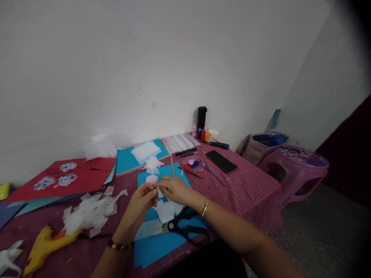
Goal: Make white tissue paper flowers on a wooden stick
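Paper bunch [152, 179], small and pale pink, shows just beyond the left hand [144, 199] and the right hand [175, 188], its near side hidden by the fingers; whether it rests on the blue sheet [155, 251] or is held up, I cannot tell. The two hands meet over that sheet, fingertips pinched close together, and they cover whatever may be between them, so I cannot say if either is clamped on anything. White paper squares [165, 211] lie just below the hands, partly covered. The blades of the scissors [172, 225] run in among pale paper and are hard to make out. A white thing [10, 258] is cut off at the left edge, near the yellow glue gun [43, 247]. Dark clothing [214, 262] hides part of the table's near edge. To the left, a loose heap of scraps [89, 212] takes up the cloth; to the right, plaid tablecloth [255, 189] stretches from the phone [222, 161] to the table's right edge, with a pink stool [276, 164] beyond it
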Demonstrator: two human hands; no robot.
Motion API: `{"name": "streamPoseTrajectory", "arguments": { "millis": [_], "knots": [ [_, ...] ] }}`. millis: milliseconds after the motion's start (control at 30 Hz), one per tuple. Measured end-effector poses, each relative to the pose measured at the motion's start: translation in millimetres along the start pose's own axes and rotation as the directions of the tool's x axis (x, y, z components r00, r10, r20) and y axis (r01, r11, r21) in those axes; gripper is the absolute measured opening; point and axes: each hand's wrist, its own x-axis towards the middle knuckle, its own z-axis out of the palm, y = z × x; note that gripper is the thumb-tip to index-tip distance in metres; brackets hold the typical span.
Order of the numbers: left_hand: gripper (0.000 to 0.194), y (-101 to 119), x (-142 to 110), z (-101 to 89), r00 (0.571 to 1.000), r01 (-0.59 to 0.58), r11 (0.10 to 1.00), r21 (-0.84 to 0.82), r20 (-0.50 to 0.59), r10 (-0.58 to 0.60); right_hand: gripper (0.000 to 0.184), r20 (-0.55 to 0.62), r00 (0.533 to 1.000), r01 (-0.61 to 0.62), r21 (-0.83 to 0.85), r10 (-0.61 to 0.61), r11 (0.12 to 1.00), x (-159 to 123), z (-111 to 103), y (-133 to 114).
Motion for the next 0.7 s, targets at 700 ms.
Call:
{"name": "streamPoseTrajectory", "arguments": {
  "millis": [700],
  "knots": [
    [0.032,-5.3,7.4,-3.2,0.989,-0.083,0.995,0.046,-0.123,0.088,0.020,0.003,1.000,-0.022,0.100,0.022,0.995,1.3,4.2,-4.8]
  ]
}}
